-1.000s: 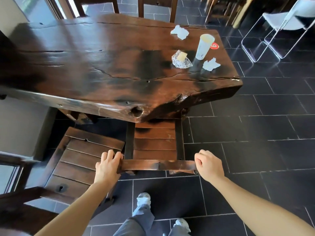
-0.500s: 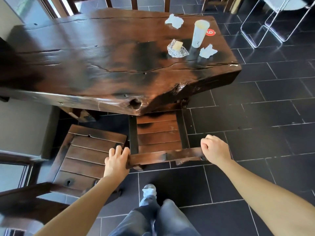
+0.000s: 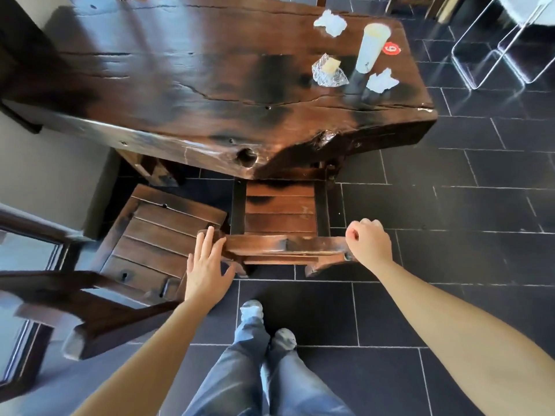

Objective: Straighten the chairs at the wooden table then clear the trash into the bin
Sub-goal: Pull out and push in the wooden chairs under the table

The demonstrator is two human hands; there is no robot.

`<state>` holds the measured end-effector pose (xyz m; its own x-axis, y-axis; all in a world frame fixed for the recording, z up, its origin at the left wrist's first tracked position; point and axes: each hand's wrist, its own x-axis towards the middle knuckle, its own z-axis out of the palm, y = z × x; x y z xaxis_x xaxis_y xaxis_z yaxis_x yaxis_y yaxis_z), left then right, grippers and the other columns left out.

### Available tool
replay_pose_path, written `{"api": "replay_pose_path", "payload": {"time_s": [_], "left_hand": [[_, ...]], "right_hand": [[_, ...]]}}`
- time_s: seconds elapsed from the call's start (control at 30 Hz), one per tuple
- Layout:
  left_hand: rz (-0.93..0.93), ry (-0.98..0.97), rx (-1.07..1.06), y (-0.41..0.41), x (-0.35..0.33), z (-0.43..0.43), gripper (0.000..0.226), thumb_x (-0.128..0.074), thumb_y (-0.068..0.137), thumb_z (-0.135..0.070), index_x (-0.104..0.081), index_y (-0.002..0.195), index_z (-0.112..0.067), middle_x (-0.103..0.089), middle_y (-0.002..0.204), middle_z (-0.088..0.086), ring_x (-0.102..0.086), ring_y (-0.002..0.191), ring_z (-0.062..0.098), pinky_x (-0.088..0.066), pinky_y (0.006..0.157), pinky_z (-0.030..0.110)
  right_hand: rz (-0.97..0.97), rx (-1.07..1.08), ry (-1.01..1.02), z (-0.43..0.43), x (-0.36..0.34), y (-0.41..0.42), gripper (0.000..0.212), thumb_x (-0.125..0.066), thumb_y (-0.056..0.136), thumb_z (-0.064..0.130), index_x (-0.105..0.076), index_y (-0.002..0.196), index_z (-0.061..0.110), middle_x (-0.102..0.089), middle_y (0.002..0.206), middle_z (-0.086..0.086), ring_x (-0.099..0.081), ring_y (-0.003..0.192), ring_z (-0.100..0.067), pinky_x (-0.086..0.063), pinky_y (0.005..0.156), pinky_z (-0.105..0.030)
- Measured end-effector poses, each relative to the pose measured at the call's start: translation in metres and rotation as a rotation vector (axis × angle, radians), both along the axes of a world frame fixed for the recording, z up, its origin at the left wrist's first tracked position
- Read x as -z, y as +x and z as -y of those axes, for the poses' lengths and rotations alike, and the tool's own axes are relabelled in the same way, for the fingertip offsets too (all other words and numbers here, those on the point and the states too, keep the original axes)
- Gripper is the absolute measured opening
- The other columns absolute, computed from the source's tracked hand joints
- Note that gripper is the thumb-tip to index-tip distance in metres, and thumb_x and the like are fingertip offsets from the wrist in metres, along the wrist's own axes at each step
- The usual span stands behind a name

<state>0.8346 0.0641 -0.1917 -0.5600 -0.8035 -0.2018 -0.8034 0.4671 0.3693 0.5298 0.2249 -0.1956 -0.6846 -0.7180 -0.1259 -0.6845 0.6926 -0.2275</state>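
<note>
The dark wooden table [image 3: 180, 85] fills the upper half of the head view. Below its near edge stands a slatted wooden chair [image 3: 280, 211], its seat partly under the table. My left hand [image 3: 207, 265] lies flat and open against the left end of this chair's top rail [image 3: 285, 246]. My right hand [image 3: 368, 243] is curled over the right end. A second wooden chair [image 3: 162, 235] stands at an angle to the left. Trash sits at the table's far right: a white cup [image 3: 372, 46], a clear wrapper [image 3: 329, 72] and two crumpled napkins [image 3: 330, 22] [image 3: 382, 81]. No bin is in view.
A red numbered sticker [image 3: 391, 49] is on the table beside the cup. A metal-framed white chair [image 3: 510, 40] stands at the far right on the dark tiled floor [image 3: 450, 235]. A grey wall [image 3: 45, 175] and a window frame close in the left side.
The chair between my hands has slid further under the table. My left hand has gone from gripping the rail to lying flat against it.
</note>
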Motion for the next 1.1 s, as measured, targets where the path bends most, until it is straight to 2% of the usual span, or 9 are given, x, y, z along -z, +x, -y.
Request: {"api": "replay_pose_path", "payload": {"time_s": [0.07, 0.17, 0.27, 0.37, 0.5, 0.6, 0.73, 0.87, 1.1], "left_hand": [[-0.003, 0.046, -0.063, 0.011, -0.003, -0.028, 0.061, -0.059, 0.086, -0.025, -0.033, 0.141, -0.02, -0.006, 0.159, 0.002, 0.001, 0.146, 0.021, -0.009, 0.116, 0.052], [0.071, 0.128, -0.054, 0.04, 0.0, -0.067, 0.067, -0.056, 0.089, -0.032, -0.022, 0.147, -0.025, -0.004, 0.159, -0.003, 0.001, 0.146, 0.017, 0.001, 0.116, 0.05], [0.007, 0.041, -0.076, 0.072, -0.006, -0.069, 0.067, -0.057, 0.09, -0.031, -0.023, 0.148, -0.028, -0.009, 0.158, -0.005, 0.004, 0.145, 0.012, 0.007, 0.114, 0.048], [-0.045, -0.091, -0.108, 0.095, -0.024, -0.047, 0.066, -0.055, 0.092, -0.031, -0.022, 0.148, -0.028, -0.007, 0.158, -0.005, 0.007, 0.143, 0.012, 0.012, 0.112, 0.044], [0.022, -0.126, -0.113, 0.118, -0.043, -0.019, 0.074, -0.045, 0.095, -0.041, 0.003, 0.15, -0.026, 0.019, 0.156, -0.003, 0.023, 0.142, 0.018, 0.02, 0.109, 0.043], [0.029, -0.096, -0.122, 0.141, -0.044, -0.01, 0.08, -0.043, 0.094, -0.046, 0.011, 0.149, -0.026, 0.029, 0.151, -0.003, 0.027, 0.14, 0.018, 0.022, 0.108, 0.042], [-0.021, -0.093, -0.139, 0.188, -0.047, 0.013, 0.079, -0.044, 0.093, -0.048, 0.007, 0.149, -0.027, 0.026, 0.153, -0.005, 0.025, 0.141, 0.016, 0.018, 0.111, 0.043], [-0.084, -0.091, -0.297, 0.243, -0.054, 0.054, 0.076, -0.049, 0.093, -0.042, -0.003, 0.151, -0.024, 0.012, 0.158, -0.002, 0.016, 0.144, 0.017, 0.012, 0.115, 0.047], [0.004, -0.045, -0.227, 0.326, -0.049, 0.128, 0.074, -0.043, 0.095, -0.044, 0.0, 0.151, -0.021, 0.014, 0.158, 0.0, 0.02, 0.143, 0.017, 0.015, 0.113, 0.048]], "right_hand": [[-0.024, 0.036, -0.03, 0.0, 0.001, 0.003, 0.019, -0.052, 0.09, 0.017, -0.069, 0.084, 0.012, -0.065, 0.083, -0.008, -0.051, 0.079, -0.022, -0.051, 0.066, -0.036], [-0.044, 0.089, -0.044, 0.009, -0.002, 0.012, 0.014, -0.055, 0.087, 0.015, -0.069, 0.083, 0.017, -0.066, 0.086, -0.007, -0.054, 0.087, -0.027, -0.045, 0.083, -0.046], [-0.048, -0.106, -0.126, 0.027, -0.009, 0.033, 0.013, -0.06, 0.085, 0.014, -0.069, 0.09, 0.023, -0.068, 0.101, -0.002, -0.058, 0.101, -0.024, -0.037, 0.101, -0.052], [0.022, -0.319, -0.194, 0.058, -0.016, 0.081, 0.024, -0.055, 0.088, 0.015, -0.064, 0.109, 0.024, -0.061, 0.123, 0.001, -0.05, 0.12, -0.02, -0.027, 0.111, -0.051], [0.125, -0.486, -0.187, 0.101, -0.027, 0.173, 0.044, -0.05, 0.093, 0.022, -0.047, 0.137, 0.026, -0.037, 0.15, -0.001, -0.028, 0.141, -0.02, -0.017, 0.114, -0.056], [0.161, -0.559, -0.144, 0.124, -0.035, 0.239, 0.052, -0.042, 0.097, 0.031, -0.028, 0.147, 0.03, -0.018, 0.159, 0.001, -0.012, 0.146, -0.02, -0.012, 0.114, -0.058], [0.224, -0.576, -0.068, 0.147, -0.047, 0.307, 0.056, -0.036, 0.099, 0.037, -0.014, 0.15, 0.032, -0.007, 0.161, 0.003, -0.003, 0.147, -0.019, -0.008, 0.116, -0.057], [0.275, -0.587, 0.004, 0.162, -0.046, 0.365, 0.057, -0.033, 0.099, 0.04, -0.01, 0.15, 0.031, -0.004, 0.161, 0.003, -0.002, 0.147, -0.018, -0.009, 0.116, -0.057], [0.335, -0.503, -0.091, 0.193, -0.03, 0.439, 0.053, -0.035, 0.099, 0.036, -0.016, 0.149, 0.033, -0.009, 0.16, 0.006, -0.004, 0.147, -0.014, -0.007, 0.116, -0.053]]}}
